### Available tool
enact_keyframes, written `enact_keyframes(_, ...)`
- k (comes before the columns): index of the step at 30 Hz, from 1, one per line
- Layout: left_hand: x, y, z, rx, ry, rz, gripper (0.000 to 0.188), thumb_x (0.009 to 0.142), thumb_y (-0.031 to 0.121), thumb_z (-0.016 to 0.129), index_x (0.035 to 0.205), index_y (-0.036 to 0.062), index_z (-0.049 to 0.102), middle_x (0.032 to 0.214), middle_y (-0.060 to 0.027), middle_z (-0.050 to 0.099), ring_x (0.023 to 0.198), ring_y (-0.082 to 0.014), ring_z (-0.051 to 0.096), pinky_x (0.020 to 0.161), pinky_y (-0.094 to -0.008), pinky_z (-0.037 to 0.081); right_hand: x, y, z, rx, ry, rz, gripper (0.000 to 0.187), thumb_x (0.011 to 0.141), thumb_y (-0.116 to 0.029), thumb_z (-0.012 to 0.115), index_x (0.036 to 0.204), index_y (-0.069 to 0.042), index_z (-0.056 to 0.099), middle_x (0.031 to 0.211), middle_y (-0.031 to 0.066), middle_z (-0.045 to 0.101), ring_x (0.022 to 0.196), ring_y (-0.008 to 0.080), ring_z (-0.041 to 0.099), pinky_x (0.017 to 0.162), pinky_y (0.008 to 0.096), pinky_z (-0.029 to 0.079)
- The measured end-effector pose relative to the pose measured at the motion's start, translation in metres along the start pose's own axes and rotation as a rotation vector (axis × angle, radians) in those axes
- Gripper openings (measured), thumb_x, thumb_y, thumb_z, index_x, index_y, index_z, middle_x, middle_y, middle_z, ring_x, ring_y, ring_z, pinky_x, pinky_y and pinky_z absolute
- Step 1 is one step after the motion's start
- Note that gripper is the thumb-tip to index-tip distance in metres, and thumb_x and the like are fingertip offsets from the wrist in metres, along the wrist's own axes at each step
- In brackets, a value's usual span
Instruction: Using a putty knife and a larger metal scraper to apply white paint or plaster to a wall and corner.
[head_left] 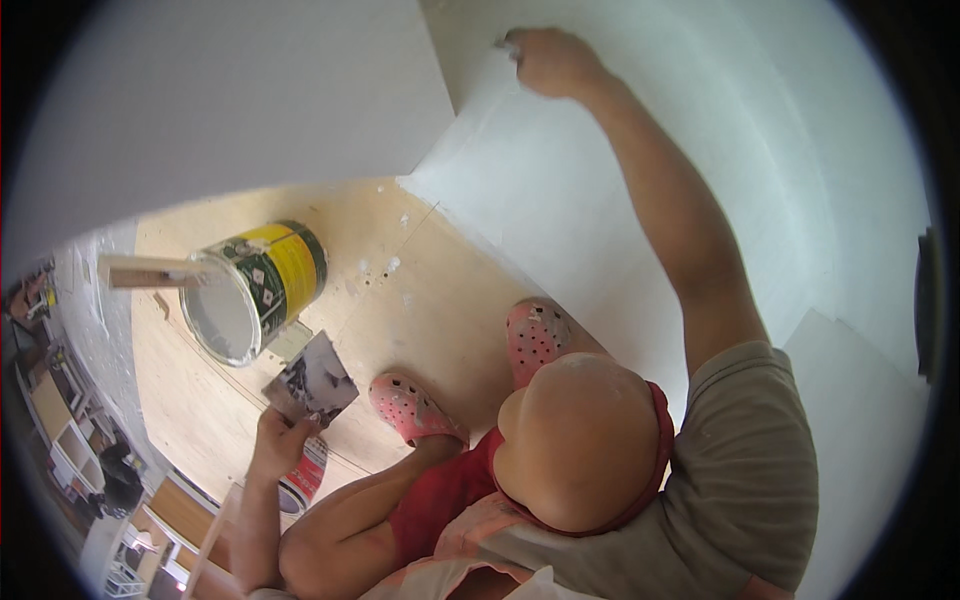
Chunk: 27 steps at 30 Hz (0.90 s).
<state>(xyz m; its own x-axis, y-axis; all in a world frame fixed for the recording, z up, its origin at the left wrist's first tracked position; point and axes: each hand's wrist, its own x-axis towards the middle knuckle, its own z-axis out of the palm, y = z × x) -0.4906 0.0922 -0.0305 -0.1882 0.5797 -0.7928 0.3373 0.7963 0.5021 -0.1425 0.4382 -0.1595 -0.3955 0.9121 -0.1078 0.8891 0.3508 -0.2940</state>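
Observation:
My left hand point(284, 440), low on the left, is closed on the edge of a flat, square metal plate point(318, 382) smeared with whitish filler. High up at the white wall, my stretched-out right hand point(555, 62) is closed round a small thin tool point(502, 44); only its tip shows, and the fingers hide the rest. Left of centre a large green and yellow tin point(288, 268) stands with pale grey-white paste visible at its mouth. A wooden stick point(150, 272) sticks out from that mouth.
A red and white can point(306, 474) is just below my left hand. White panels point(250, 90) rise at the upper left and on the right. My feet, in pink clogs point(410, 405), rest on a wooden board point(370, 320) with white spots. Shelves and clutter point(75, 440) lie far left.

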Motion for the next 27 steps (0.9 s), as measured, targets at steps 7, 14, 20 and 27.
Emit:
enact_keyframes(7, 0.043, 0.014, 0.034, 0.065, -0.166, 0.120, 0.024, 0.073, -0.002, 0.052, 0.097, -0.0026, 0.053, 0.082, -0.0054, 0.059, 0.073, -0.0115, 0.054, 0.065, -0.0244, 0.044, -0.101, -0.083, 0.030, 0.064, -0.145, -0.053, 0.023, 0.073, -0.009, 0.047, 0.091, -0.006, 0.059, 0.085, 0.0168, 0.061, 0.082, 0.0309, 0.058, 0.073, 0.0409, 0.046)
enact_keyframes(14, 0.089, 0.020, 0.080, -0.582, -0.239, 0.226, 0.034, 0.072, -0.005, 0.051, 0.106, -0.0015, 0.048, 0.094, -0.0091, 0.058, 0.078, -0.0159, 0.058, 0.067, -0.0267, 0.047, -0.133, -0.105, 0.009, 0.186, -0.334, -0.138, 0.028, 0.078, -0.008, 0.044, 0.103, -0.007, 0.056, 0.087, 0.0138, 0.061, 0.084, 0.0281, 0.056, 0.071, 0.0388, 0.045)
enact_keyframes(20, 0.111, 0.050, 0.142, -1.090, -0.589, 0.238, 0.042, 0.072, -0.006, 0.048, 0.112, -0.0003, 0.042, 0.097, -0.0125, 0.056, 0.084, -0.0229, 0.059, 0.069, -0.0351, 0.052, -0.194, -0.083, -0.036, 1.021, 0.134, 0.009, 0.029, 0.077, -0.005, 0.052, 0.104, -0.012, 0.059, 0.099, 0.0119, 0.060, 0.094, 0.0303, 0.056, 0.082, 0.0398, 0.045)
enact_keyframes(27, 0.102, 0.092, 0.178, -1.198, -0.692, 0.329, 0.056, 0.066, -0.005, 0.048, 0.120, -0.0016, 0.036, 0.107, -0.0152, 0.052, 0.094, -0.0273, 0.056, 0.081, -0.0397, 0.049, -0.213, -0.060, -0.040, 0.476, 0.171, -0.587, 0.034, 0.070, 0.004, 0.053, 0.101, -0.010, 0.060, 0.111, 0.0078, 0.055, 0.112, 0.0318, 0.044, 0.093, 0.0383, 0.038)
